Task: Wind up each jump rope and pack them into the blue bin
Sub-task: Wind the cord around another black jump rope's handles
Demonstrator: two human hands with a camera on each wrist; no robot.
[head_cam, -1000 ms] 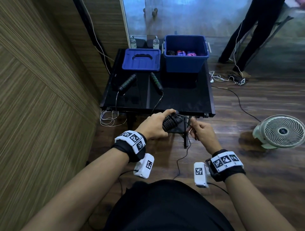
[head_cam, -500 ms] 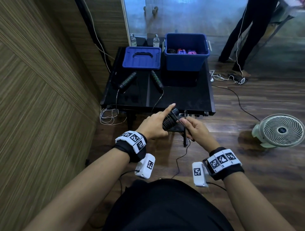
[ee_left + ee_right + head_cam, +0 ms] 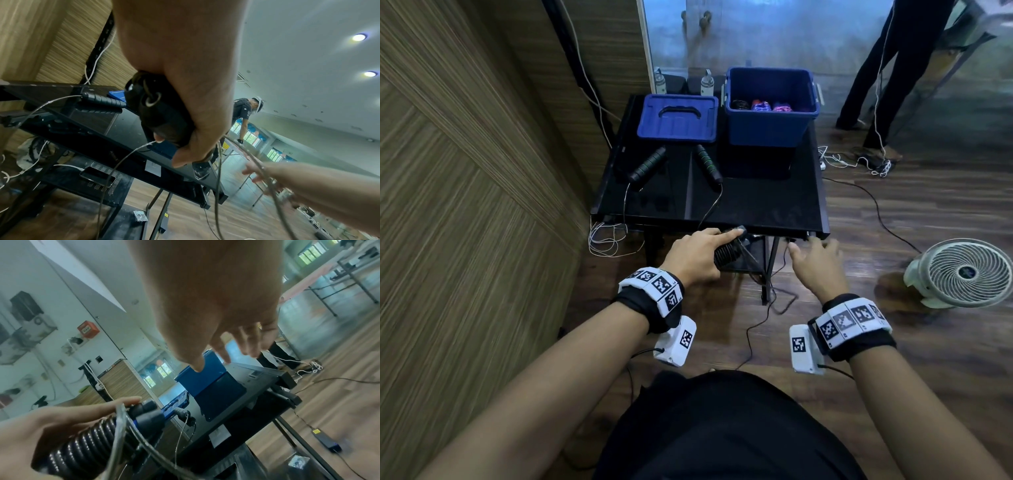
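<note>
My left hand grips the two black ribbed handles of a jump rope, held together just in front of the table's near edge, index finger laid along them. Its thin clear cable is looped round the handles and hangs down in slack loops. My right hand hovers to the right, fingers spread, holding nothing. A second rope with green-ringed handles lies on the black table. The blue bin stands at the back right, with wound ropes inside.
The bin's blue lid lies at the table's back left. A wood-panelled wall runs close on the left. A white fan sits on the floor to the right, loose cables lie around, and a person stands behind.
My right hand pinched the cable beside the handles; it has let go, swung out to the right and spread its fingers. My left hand keeps the handles and has risen slightly towards the table edge.
</note>
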